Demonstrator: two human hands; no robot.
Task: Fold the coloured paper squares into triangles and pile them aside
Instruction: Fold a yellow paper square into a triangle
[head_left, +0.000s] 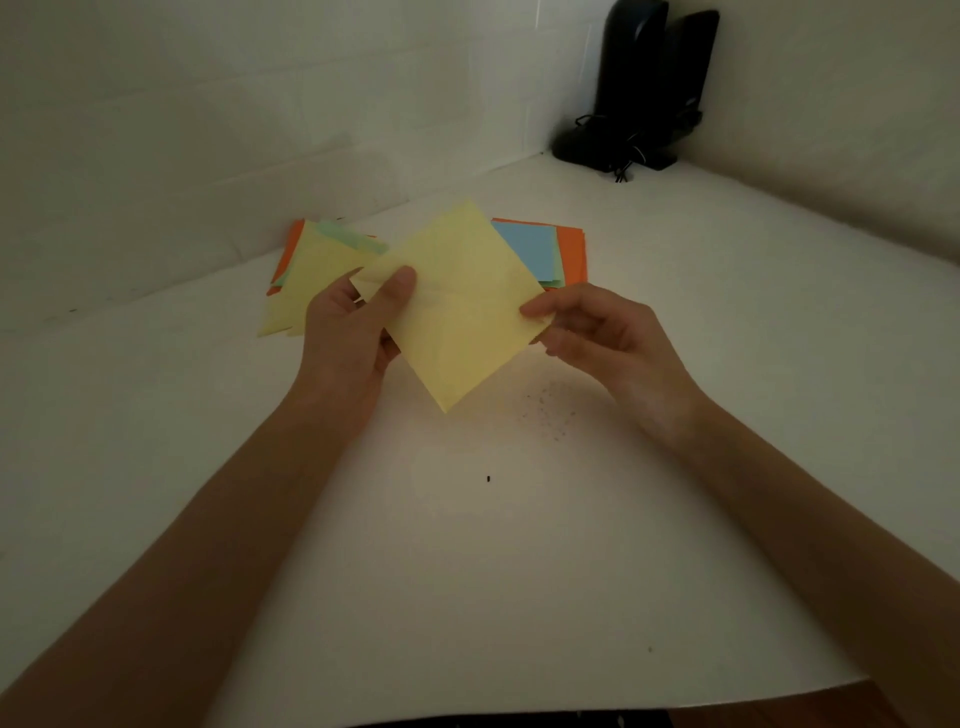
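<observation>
A yellow paper square (457, 306) hangs in the air above the white table (467, 545), turned like a diamond. My left hand (348, 327) pinches its left corner with the thumb on top. My right hand (608, 338) pinches its right corner. Behind on the left lies a pile of folded triangles (311, 275), yellow on top with green and orange under it. Behind on the right sits a stack of flat squares (561, 252), blue on top, orange beneath; the held sheet hides part of it.
Two black upright devices with cables (639, 93) stand in the far right corner against the wall. Small dark specks (550, 415) dot the table below my right hand. The table's front edge (519, 714) runs along the bottom of the view.
</observation>
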